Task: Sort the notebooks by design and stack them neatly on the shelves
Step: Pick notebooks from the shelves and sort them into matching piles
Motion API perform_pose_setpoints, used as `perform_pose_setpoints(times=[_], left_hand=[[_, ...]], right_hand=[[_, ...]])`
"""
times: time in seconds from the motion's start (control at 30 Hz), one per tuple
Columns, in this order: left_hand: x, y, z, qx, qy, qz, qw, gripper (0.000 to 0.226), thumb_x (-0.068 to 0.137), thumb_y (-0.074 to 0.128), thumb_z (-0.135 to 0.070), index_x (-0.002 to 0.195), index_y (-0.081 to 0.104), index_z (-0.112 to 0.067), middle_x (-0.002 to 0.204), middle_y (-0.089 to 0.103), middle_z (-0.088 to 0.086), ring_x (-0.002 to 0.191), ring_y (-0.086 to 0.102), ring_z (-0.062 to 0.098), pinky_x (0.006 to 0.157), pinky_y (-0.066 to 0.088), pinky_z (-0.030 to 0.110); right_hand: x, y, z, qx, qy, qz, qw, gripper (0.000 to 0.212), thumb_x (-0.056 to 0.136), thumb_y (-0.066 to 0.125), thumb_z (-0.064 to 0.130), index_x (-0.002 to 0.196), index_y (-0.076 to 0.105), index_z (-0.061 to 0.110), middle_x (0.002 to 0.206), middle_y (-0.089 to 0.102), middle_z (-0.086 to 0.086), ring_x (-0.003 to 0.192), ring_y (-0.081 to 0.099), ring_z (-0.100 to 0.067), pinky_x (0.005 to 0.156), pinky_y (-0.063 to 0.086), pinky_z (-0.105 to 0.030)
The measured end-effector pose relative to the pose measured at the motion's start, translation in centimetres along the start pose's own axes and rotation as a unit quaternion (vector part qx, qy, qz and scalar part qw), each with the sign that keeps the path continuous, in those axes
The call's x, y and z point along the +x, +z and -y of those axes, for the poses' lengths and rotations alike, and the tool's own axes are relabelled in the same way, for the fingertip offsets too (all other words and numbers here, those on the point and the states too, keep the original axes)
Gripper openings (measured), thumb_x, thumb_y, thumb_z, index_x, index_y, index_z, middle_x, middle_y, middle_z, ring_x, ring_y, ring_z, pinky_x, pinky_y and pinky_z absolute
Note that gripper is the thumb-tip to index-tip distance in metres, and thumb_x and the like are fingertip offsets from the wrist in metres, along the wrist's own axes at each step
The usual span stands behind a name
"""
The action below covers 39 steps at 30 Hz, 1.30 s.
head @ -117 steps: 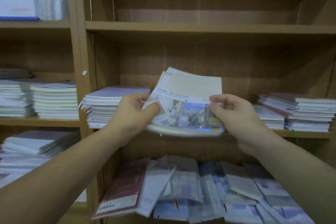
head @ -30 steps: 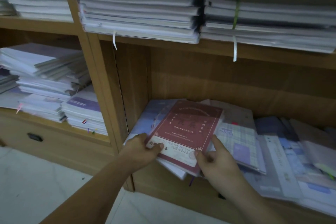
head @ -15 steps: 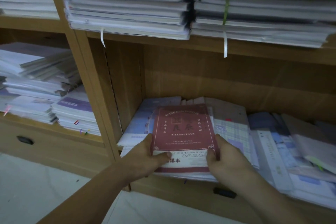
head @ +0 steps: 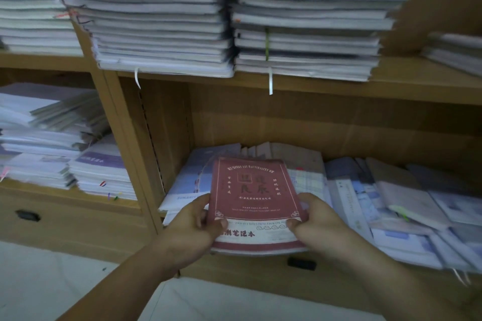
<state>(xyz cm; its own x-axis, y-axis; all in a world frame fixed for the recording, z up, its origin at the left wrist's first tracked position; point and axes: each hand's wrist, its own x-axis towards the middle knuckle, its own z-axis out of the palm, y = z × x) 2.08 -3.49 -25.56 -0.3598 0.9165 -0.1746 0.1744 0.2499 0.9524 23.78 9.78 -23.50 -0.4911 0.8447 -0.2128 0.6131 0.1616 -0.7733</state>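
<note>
Presently a red notebook (head: 254, 198), topmost of a thin bundle (head: 258, 250), is held low at the left end of the lower shelf (head: 339, 125), just above the pale books (head: 187, 182) that lie there. It is gripped at both near corners: the left hand (head: 189, 227) is curled round the left edge with the thumb pressed on the cover, and the right hand (head: 319, 225) is set likewise on the right edge, thumb on top, fingers hidden beneath. Each grip is thus closed on the notebook. Its long axis is pointed away from the person, into the shelf, so it lies straight ahead of both grips and neither hand is nearer. Both forearms are reached forward and angled slightly inward. A loose pile (head: 391, 203) is spread to the right, and tidy stacks (head: 161, 34) are set on the shelf above. A straight lift clear is judged likeliest.
</note>
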Motion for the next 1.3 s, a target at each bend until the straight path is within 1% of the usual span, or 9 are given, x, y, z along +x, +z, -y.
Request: perform_pose_setpoints(times=[0.1, 0.23, 0.47, 0.63, 0.83, 0.93, 1.1, 1.2, 1.3], left_hand=[[-2.8, 0.0, -1.3, 0.006, 0.034, 0.013, 0.999, 0.042, 0.098, 0.065, -0.012, 0.132, 0.056, -0.034, 0.113, 0.077, -0.005, 0.108, 0.072, 0.016, 0.099, 0.056, 0.041], [-7.2, 0.2, -2.7, -0.008, 0.061, 0.023, 0.998, 0.043, 0.097, 0.063, -0.002, 0.133, 0.058, -0.023, 0.114, 0.077, 0.002, 0.107, 0.073, 0.021, 0.099, 0.056, 0.040], [-16.2, -0.8, -6.9, 0.020, 0.147, 0.048, 0.988, 0.047, 0.096, 0.061, 0.004, 0.135, 0.057, -0.022, 0.120, 0.075, 0.005, 0.112, 0.071, 0.025, 0.098, 0.056, 0.039], [-20.9, -2.8, -12.8, 0.022, 0.189, 0.043, 0.981, 0.046, 0.092, 0.064, -0.002, 0.131, 0.057, -0.028, 0.115, 0.076, -0.002, 0.106, 0.073, 0.018, 0.086, 0.059, 0.026], [-23.9, -5.1, -19.7, 0.032, 0.266, 0.031, 0.963, 0.046, 0.093, 0.063, -0.003, 0.131, 0.058, -0.027, 0.118, 0.076, -0.003, 0.108, 0.072, 0.016, 0.083, 0.057, 0.020], [-23.3, -6.9, -23.4, 0.034, 0.292, -0.002, 0.956, 0.041, 0.094, 0.063, -0.004, 0.129, 0.060, -0.026, 0.114, 0.077, 0.001, 0.104, 0.074, 0.018, 0.080, 0.058, 0.022], [-19.1, -10.8, -27.2, 0.055, 0.288, -0.121, 0.948, 0.036, 0.095, 0.069, -0.019, 0.130, 0.060, -0.024, 0.099, 0.079, 0.004, 0.093, 0.076, 0.019, 0.087, 0.059, 0.039], [-15.9, -13.4, -28.3, 0.069, 0.258, -0.168, 0.949, 0.040, 0.092, 0.074, -0.027, 0.129, 0.061, -0.023, 0.102, 0.077, 0.005, 0.095, 0.075, 0.023, 0.092, 0.059, 0.049], [-12.7, -15.9, -29.4, 0.092, 0.231, -0.213, 0.945, 0.027, 0.089, 0.075, -0.025, 0.115, 0.067, -0.021, 0.103, 0.074, 0.009, 0.090, 0.072, 0.023, 0.078, 0.061, 0.039]], right_hand=[[-3.5, -1.6, 0.8, 0.038, -0.013, 0.033, 0.999, 0.032, 0.090, 0.068, 0.010, 0.107, 0.060, 0.035, 0.092, 0.074, 0.019, 0.088, 0.069, 0.002, 0.072, 0.051, -0.011], [-9.1, -3.8, 1.8, 0.093, -0.038, 0.038, 0.994, 0.041, 0.087, 0.077, 0.008, 0.093, 0.053, 0.041, 0.080, 0.076, 0.020, 0.079, 0.072, 0.001, 0.064, 0.049, -0.010], [-18.9, -6.9, 4.7, 0.151, -0.031, 0.080, 0.985, 0.082, 0.073, 0.088, 0.007, 0.141, 0.043, 0.023, 0.090, 0.078, -0.012, 0.084, 0.076, -0.023, 0.076, 0.058, -0.032], [-24.5, -9.0, 8.9, 0.117, -0.096, 0.016, 0.988, 0.083, 0.070, 0.093, 0.027, 0.140, 0.047, 0.028, 0.095, 0.078, -0.012, 0.088, 0.076, -0.023, 0.089, 0.059, -0.048], [-29.0, -12.7, 15.4, 0.107, -0.193, -0.010, 0.975, 0.084, 0.069, 0.091, 0.025, 0.138, 0.045, 0.032, 0.092, 0.079, -0.007, 0.076, 0.075, -0.023, 0.065, 0.058, -0.035], [-28.2, -13.8, 18.7, 0.124, -0.238, -0.067, 0.961, 0.079, 0.065, 0.094, 0.025, 0.131, 0.051, 0.034, 0.093, 0.078, -0.010, 0.084, 0.076, -0.033, 0.080, 0.061, -0.053], [-22.9, -13.9, 24.3, 0.147, -0.267, -0.127, 0.944, 0.059, 0.087, 0.079, 0.026, 0.140, 0.053, 0.022, 0.108, 0.071, -0.003, 0.083, 0.075, -0.014, 0.060, 0.057, -0.019], [-18.9, -13.2, 26.8, 0.126, -0.245, -0.097, 0.956, 0.052, 0.088, 0.078, 0.028, 0.136, 0.056, 0.022, 0.116, 0.062, -0.002, 0.088, 0.069, -0.019, 0.062, 0.060, -0.027], [-15.4, -12.4, 29.3, 0.134, -0.232, -0.072, 0.961, 0.052, 0.078, 0.087, 0.025, 0.124, 0.064, 0.019, 0.112, 0.068, -0.004, 0.094, 0.070, -0.022, 0.065, 0.060, -0.032]])
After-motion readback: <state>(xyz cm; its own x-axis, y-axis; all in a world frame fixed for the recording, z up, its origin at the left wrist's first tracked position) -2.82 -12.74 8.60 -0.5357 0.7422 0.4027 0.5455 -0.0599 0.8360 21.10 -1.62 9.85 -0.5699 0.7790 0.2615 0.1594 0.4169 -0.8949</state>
